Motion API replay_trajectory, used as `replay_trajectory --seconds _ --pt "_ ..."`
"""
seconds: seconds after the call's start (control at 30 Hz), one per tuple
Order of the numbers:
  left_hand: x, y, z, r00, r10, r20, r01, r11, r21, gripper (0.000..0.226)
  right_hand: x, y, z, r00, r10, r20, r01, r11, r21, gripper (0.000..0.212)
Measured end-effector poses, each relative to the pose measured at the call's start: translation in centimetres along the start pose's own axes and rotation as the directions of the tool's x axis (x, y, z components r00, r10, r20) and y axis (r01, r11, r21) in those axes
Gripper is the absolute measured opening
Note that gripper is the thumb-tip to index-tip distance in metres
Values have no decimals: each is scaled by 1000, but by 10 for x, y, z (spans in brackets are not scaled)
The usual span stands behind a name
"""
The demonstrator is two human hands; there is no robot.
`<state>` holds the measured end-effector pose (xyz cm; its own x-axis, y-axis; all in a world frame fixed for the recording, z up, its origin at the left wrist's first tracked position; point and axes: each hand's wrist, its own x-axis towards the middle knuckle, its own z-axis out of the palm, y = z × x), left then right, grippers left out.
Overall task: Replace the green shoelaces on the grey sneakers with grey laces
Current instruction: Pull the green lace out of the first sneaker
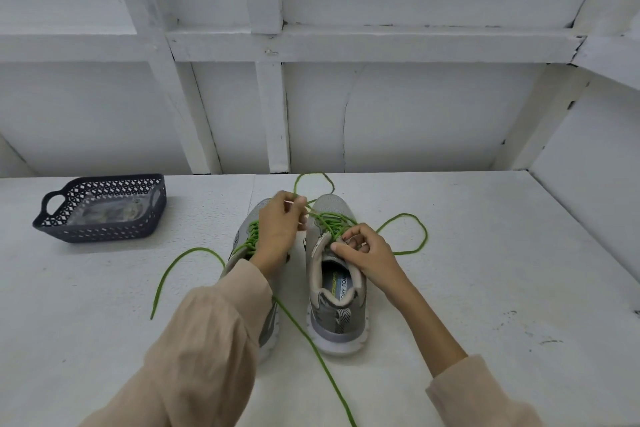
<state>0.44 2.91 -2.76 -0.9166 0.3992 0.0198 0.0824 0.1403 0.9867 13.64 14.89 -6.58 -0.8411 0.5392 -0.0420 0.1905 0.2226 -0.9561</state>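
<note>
Two grey sneakers stand side by side on the white table, toes pointing away from me. The right sneaker [335,291] has its green lace [405,217] partly loosened, with loops trailing to the right and behind the toe. My left hand [278,225] pinches a strand of that lace above the toe area. My right hand [367,253] holds the tongue and top eyelets of the right sneaker. The left sneaker [242,239], mostly hidden under my left arm, still has its green lace [180,263] threaded, with loose ends trailing towards me.
A dark perforated basket [100,229] sits at the far left of the table with a clear plastic bag inside; its contents are unclear. A white panelled wall rises behind the table. The table's right edge meets a side wall.
</note>
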Motion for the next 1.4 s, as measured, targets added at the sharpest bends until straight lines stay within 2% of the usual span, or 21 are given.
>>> replay_trajectory --seconds 0.03,0.07,0.13,0.2,0.27,0.37,0.5,0.6,0.77,1.0,1.1,1.2,1.4 --pt "2 3 -2 997 -7 -77 2 997 -73 13 0 0 0 1000 2 -1 -2 1000 1 25" --pt "4 4 -4 995 -14 -94 7 997 -74 10 0 -1 0 1000 4 -1 -4 1000 -3 25" --pt "7 6 -8 997 -63 42 63 998 15 17 0 -1 1 1000 5 2 -5 1000 -13 25" --pt "3 9 -8 961 -191 200 182 981 61 47 1 -1 0 1000 13 15 -13 1000 5 28" --pt "-5 9 -6 947 -227 226 208 973 104 64 1 -4 -4 998 49 50 -53 997 65 34" --pt "-24 5 5 958 -178 225 122 963 241 63 5 -5 -16 987 128 94 -143 974 175 34" --pt "-51 -10 24 930 -128 345 84 987 140 37 12 -5 -24 988 115 101 -121 991 52 11" --pt "-62 -20 31 960 -78 269 30 983 178 54 19 -10 -24 992 90 84 -83 993 -78 11" --pt "-62 -22 30 967 -66 245 23 984 174 52 30 -22 -20 995 39 92 -16 971 -237 7" --pt "-62 -25 31 971 -66 231 14 975 220 51 41 -33 -12 993 14 118 30 932 -362 17" --pt "-62 -24 30 971 -59 232 10 978 209 50 42 -33 -12 991 29 128 17 939 -344 14" --pt "-64 -22 30 973 -60 222 17 982 190 49 42 -31 -18 985 64 160 -26 972 -233 7" --pt "-66 -25 31 987 -32 158 4 985 171 47 44 -29 -25 969 118 218 -80 981 -177 14"
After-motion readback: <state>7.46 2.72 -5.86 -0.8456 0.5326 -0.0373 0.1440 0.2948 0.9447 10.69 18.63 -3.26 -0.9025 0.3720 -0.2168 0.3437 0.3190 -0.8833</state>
